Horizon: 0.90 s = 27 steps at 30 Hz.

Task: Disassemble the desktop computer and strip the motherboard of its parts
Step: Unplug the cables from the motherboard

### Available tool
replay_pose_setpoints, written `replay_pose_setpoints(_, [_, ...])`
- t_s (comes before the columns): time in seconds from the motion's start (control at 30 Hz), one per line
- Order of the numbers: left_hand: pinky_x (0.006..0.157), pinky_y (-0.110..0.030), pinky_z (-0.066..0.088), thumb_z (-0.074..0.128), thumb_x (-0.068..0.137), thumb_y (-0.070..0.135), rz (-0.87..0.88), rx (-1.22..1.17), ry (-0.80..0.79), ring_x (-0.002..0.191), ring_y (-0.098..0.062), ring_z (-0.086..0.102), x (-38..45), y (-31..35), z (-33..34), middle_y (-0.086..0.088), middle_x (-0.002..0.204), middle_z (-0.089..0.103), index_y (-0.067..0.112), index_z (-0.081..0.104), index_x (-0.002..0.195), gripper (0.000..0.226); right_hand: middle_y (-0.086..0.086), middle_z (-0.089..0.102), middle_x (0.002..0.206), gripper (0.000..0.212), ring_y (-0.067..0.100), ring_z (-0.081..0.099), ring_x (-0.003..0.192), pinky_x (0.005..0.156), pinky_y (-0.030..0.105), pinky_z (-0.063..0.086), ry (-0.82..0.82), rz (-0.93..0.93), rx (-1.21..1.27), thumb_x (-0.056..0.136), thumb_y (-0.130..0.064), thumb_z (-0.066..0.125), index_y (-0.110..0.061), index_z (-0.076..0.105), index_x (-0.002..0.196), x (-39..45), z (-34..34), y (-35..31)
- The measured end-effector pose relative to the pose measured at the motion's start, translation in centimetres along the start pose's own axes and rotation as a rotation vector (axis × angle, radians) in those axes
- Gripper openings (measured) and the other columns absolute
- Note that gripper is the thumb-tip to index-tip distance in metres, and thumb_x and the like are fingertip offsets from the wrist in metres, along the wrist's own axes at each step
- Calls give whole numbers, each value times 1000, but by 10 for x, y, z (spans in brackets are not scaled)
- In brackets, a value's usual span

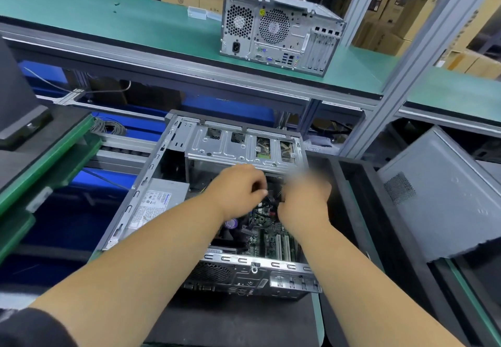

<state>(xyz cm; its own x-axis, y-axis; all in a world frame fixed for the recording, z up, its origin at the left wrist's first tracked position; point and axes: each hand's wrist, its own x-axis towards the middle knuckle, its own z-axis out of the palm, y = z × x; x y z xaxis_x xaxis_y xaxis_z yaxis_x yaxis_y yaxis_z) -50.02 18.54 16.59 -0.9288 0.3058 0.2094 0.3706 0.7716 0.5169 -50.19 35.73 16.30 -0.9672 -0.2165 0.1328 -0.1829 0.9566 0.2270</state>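
An opened desktop case lies on its side on the black mat in front of me. Inside it are a grey power supply at the left, a metal drive cage at the far end and the green motherboard at the bottom. Both hands reach into the middle of the case. My left hand has its fingers curled around black cables above the board. My right hand is blurred and closes on the same cable bundle from the right. What the fingertips pinch is hidden.
A second, closed computer tower stands on the green upper shelf. A grey side panel leans at the right. Black bins sit right of the case. A black device rests at the left. Blue crates lie behind.
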Motion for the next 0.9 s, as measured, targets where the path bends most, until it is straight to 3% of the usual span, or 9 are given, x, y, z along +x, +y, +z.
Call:
replay_pose_setpoints(0.07, [88, -34, 45, 64, 81, 36, 39, -1, -46, 94, -15, 53, 4, 15, 8, 9, 95, 56, 29, 63, 94, 15, -6, 46, 82, 7, 23, 43, 98, 75, 39, 16, -61, -78, -37, 82, -27, 49, -28, 53, 77, -3, -2, -1])
replay_pose_setpoints(0.17, [91, -37, 42, 66, 72, 38, 12, 222, -242, 99, -22, 51, 12, 24, 17, 2, 102, 55, 26, 65, 98, 29, -1, 60, 94, 10, 25, 49, 103, 99, 43, 22, -203, -199, -140, 85, -27, 51, -26, 60, 89, -10, 0, -6])
replay_pose_setpoints(0.27, [101, -42, 32, 63, 73, 50, -37, 454, -506, 112, -27, 42, 19, 19, 25, -3, 118, 46, 23, 61, 118, 52, -1, 63, 94, 10, 24, 54, 101, 103, 38, 25, -297, -340, -300, 87, -25, 53, -23, 50, 78, -15, -1, -12])
replay_pose_setpoints(0.37, [106, -45, 26, 56, 81, 46, -80, 510, -564, 119, -30, 38, 26, 13, 31, -8, 124, 44, 21, 55, 123, 50, -1, 63, 94, 21, 23, 57, 101, 105, 35, 27, -386, -394, -341, 89, -19, 53, -22, 45, 69, -15, 0, -17])
replay_pose_setpoints(0.47, [103, -42, 33, 52, 86, 37, -104, 394, -484, 117, -30, 43, 30, 10, 32, -9, 122, 51, 20, 58, 117, 36, 3, 63, 106, 6, 25, 55, 106, 101, 35, 32, -436, -402, -335, 90, -16, 54, -21, 56, 87, -13, 3, -19])
replay_pose_setpoints(0.57, [88, -37, 44, 51, 87, 31, -187, 130, -268, 105, -29, 52, 30, 8, 32, -8, 109, 61, 16, 59, 105, 24, 7, 62, 113, 21, 27, 54, 107, 92, 35, 37, -462, -378, -352, 89, -15, 54, -14, 62, 109, -12, 6, -19])
replay_pose_setpoints(0.7, [79, -35, 51, 53, 91, 44, -226, -38, -20, 94, -23, 60, 32, 24, 33, 0, 102, 67, 23, 61, 112, 30, 8, 61, 118, 27, 28, 53, 112, 98, 37, 36, -441, -376, -360, 91, -19, 53, -14, 59, 117, -13, 9, -19])
replay_pose_setpoints(0.83, [82, -32, 52, 61, 86, 49, -462, -266, -72, 95, -21, 64, 47, 38, 33, 0, 101, 70, 22, 73, 103, 34, 8, 59, 127, 34, 29, 51, 119, 104, 39, 32, -456, -343, -325, 93, -24, 53, -14, 57, 125, -14, 9, -21])
replay_pose_setpoints(0.9, [77, -30, 52, 63, 84, 53, -602, -239, -93, 92, -25, 65, 56, 37, 34, -5, 99, 70, 16, 73, 97, 40, 7, 59, 126, 34, 29, 51, 118, 101, 37, 33, -460, -336, -310, 93, -26, 53, -15, 57, 125, -13, 8, -20])
